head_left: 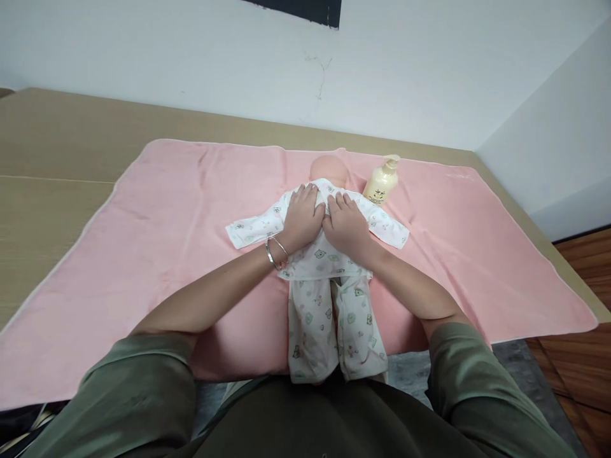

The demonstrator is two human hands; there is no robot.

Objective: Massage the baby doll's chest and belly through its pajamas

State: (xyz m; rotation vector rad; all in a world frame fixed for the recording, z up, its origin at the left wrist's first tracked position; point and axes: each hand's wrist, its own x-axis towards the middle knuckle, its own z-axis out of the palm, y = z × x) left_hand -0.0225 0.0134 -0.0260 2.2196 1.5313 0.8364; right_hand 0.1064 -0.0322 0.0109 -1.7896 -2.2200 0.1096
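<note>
Doll (329, 169) in a printed white shirt (322, 262) lies beneath your hands, its bare head just beyond your fingertips, no face in view. Your left hand (304, 216) and right hand (347, 227) are open and laid side by side on the upper shirt, palms down, gripping nothing visible, thumbs close together. The shirt appears to be on, with its sleeves spread outward past each hand; matching trousers (311, 324) run from its hem toward your body. Whether legs and arms fill the clothes, or any fastening is left undone, you cannot tell from here, so what remains cannot be judged. Beyond your right hand, near the doll's head, a cream pump bottle (380, 184) sits behind the sleeve, the closest thing for that hand to knock on an outward sweep. Around it all, a pink blanket (157, 248) spreads wide to both sides, giving your left hand the broader room to move. Its near edge passes beneath the trousers, whose cuffs reach it close to your body. Past the far edge, a strip of table (62, 140) meets the wall (167, 57), limiting reach ahead.
</note>
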